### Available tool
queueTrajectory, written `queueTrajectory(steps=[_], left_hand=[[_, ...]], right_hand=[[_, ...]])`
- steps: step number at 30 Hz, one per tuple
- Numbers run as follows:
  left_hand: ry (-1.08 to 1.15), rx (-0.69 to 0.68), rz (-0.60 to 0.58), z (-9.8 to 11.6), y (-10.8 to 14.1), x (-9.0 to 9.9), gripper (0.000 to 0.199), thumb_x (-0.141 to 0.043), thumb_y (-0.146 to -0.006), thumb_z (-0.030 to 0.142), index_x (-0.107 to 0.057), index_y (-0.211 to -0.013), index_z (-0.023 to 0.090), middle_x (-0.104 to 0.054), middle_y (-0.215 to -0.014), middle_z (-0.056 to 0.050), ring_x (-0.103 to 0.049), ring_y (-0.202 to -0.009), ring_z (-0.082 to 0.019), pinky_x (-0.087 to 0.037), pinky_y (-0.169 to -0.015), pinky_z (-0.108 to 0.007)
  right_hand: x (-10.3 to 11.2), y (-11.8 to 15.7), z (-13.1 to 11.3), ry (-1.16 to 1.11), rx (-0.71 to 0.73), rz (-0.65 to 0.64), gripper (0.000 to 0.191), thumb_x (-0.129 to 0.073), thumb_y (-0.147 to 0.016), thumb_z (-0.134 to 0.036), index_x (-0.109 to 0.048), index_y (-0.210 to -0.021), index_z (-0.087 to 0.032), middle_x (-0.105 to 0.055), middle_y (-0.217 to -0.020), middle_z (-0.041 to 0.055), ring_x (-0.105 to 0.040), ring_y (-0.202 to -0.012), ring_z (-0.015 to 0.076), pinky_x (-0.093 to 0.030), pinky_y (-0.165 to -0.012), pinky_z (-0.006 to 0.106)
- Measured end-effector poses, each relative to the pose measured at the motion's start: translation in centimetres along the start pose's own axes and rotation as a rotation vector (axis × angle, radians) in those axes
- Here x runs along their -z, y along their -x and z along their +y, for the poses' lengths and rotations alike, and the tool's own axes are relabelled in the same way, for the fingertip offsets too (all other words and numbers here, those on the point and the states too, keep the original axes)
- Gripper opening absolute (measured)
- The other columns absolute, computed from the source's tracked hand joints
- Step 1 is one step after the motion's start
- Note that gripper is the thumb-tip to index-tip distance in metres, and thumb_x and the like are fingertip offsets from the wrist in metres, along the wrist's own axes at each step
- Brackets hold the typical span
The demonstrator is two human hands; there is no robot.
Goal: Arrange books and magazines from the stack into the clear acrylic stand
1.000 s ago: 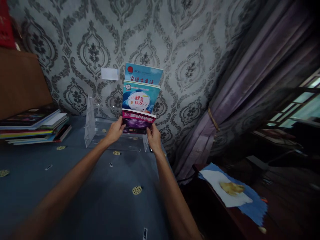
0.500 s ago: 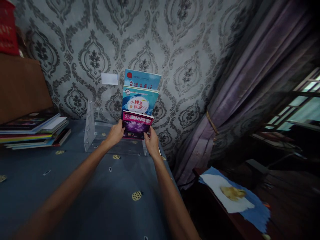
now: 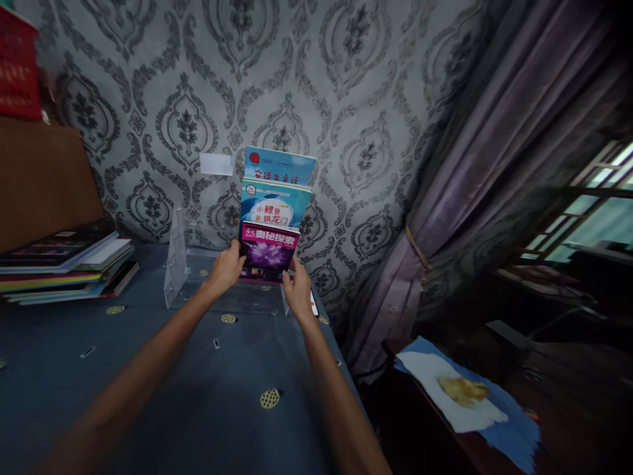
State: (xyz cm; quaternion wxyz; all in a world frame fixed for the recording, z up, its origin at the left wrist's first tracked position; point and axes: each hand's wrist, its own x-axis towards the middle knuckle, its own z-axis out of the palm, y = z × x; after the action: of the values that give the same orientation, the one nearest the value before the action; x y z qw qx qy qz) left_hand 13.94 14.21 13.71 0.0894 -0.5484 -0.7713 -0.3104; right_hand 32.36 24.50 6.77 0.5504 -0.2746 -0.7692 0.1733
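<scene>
Magenta book: Stood between the two hands at the front of a clear stand (image 3: 175, 270) on a desk (image 3: 163, 369), the magenta book (image 3: 270, 247) showing its cover to the camera.
Left hand: The left hand (image 3: 227, 267) gripped the book's left edge, thumb in front.
Right hand: The right hand (image 3: 298, 288) held its lower right edge.
Nearer hand: Neither; both touched the book, straight ahead of the arms.
Long axis: Appeared to run upward, tilted back; foreshortening left this uncertain.
Behind: Two blue books (image 3: 275, 201) rose in steps before the patterned wall (image 3: 366, 119).
Edges: The desk's right edge ran just beyond the right hand.
Open room: Stand space lay left of the left hand.
</scene>
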Motion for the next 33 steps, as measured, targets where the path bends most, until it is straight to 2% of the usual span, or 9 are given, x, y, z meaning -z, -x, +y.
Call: queueTrajectory(steps=[8, 15, 19, 25, 29, 33], left_hand=[[0.025, 0.001, 0.03, -0.2, -0.3, -0.4, 0.021, -0.052, -0.096, 0.021, -0.052, -0.117, 0.016, -0.072, -0.104, -0.014, -0.07, -0.099, -0.027, -0.051, -0.083, -0.034], [0.037, -0.012, 0.047, -0.3, -0.3, -0.5, 0.022, -0.051, -0.095, 0.022, -0.053, -0.116, 0.016, -0.072, -0.098, -0.011, -0.07, -0.094, -0.026, -0.051, -0.083, -0.035], [0.039, -0.02, 0.042, -0.1, -0.4, -0.7, 0.021, -0.052, -0.094, 0.022, -0.053, -0.115, 0.017, -0.072, -0.099, -0.011, -0.07, -0.093, -0.026, -0.051, -0.083, -0.035], [0.053, -0.043, 0.036, 0.1, -0.3, -0.9, 0.02, -0.052, -0.094, 0.02, -0.052, -0.114, 0.018, -0.071, -0.1, -0.01, -0.069, -0.094, -0.025, -0.051, -0.084, -0.034], [0.07, -0.061, 0.028, -0.1, -0.2, -1.0, 0.019, -0.051, -0.094, 0.019, -0.052, -0.113, 0.018, -0.071, -0.101, -0.011, -0.069, -0.095, -0.025, -0.05, -0.085, -0.035], [0.089, -0.078, 0.027, -0.5, 0.0, -1.1, 0.019, -0.052, -0.094, 0.018, -0.051, -0.113, 0.017, -0.07, -0.104, -0.012, -0.068, -0.097, -0.025, -0.051, -0.085, -0.036]], right_hand=[[-0.3, 0.1, -0.2, -0.024, -0.026, -0.002, 0.055, -0.049, -0.091, -0.022, -0.049, -0.146, -0.019, -0.065, -0.133, 0.013, -0.061, -0.122, 0.0269, -0.049, -0.105, 0.045], [0.6, -0.1, -0.6, 0.067, -0.052, 0.097, 0.042, -0.048, -0.088, -0.019, -0.066, -0.126, -0.016, -0.067, -0.123, 0.0159, -0.061, -0.117, 0.0277, -0.05, -0.103, 0.045], [1.4, -0.4, -0.3, 0.067, -0.097, 0.147, 0.041, -0.048, -0.086, -0.019, -0.07, -0.12, -0.015, -0.068, -0.122, 0.016, -0.062, -0.117, 0.0281, -0.05, -0.103, 0.046], [1.2, -0.4, -0.2, 0.009, -0.175, 0.098, 0.044, -0.047, -0.085, -0.019, -0.068, -0.123, -0.012, -0.074, -0.113, 0.0156, -0.068, -0.106, 0.0281, -0.053, -0.097, 0.045], [1.2, -0.3, -0.1, 0.006, -0.134, 0.108, 0.043, -0.046, -0.087, -0.019, -0.067, -0.124, -0.015, -0.073, -0.114, 0.0134, -0.067, -0.105, 0.0254, -0.053, -0.098, 0.043], [1.1, -0.1, 0.2, 0.054, -0.063, 0.053, 0.041, -0.048, -0.086, -0.018, -0.068, -0.122, -0.017, -0.07, -0.114, 0.0125, -0.064, -0.106, 0.0246, -0.051, -0.099, 0.042]])
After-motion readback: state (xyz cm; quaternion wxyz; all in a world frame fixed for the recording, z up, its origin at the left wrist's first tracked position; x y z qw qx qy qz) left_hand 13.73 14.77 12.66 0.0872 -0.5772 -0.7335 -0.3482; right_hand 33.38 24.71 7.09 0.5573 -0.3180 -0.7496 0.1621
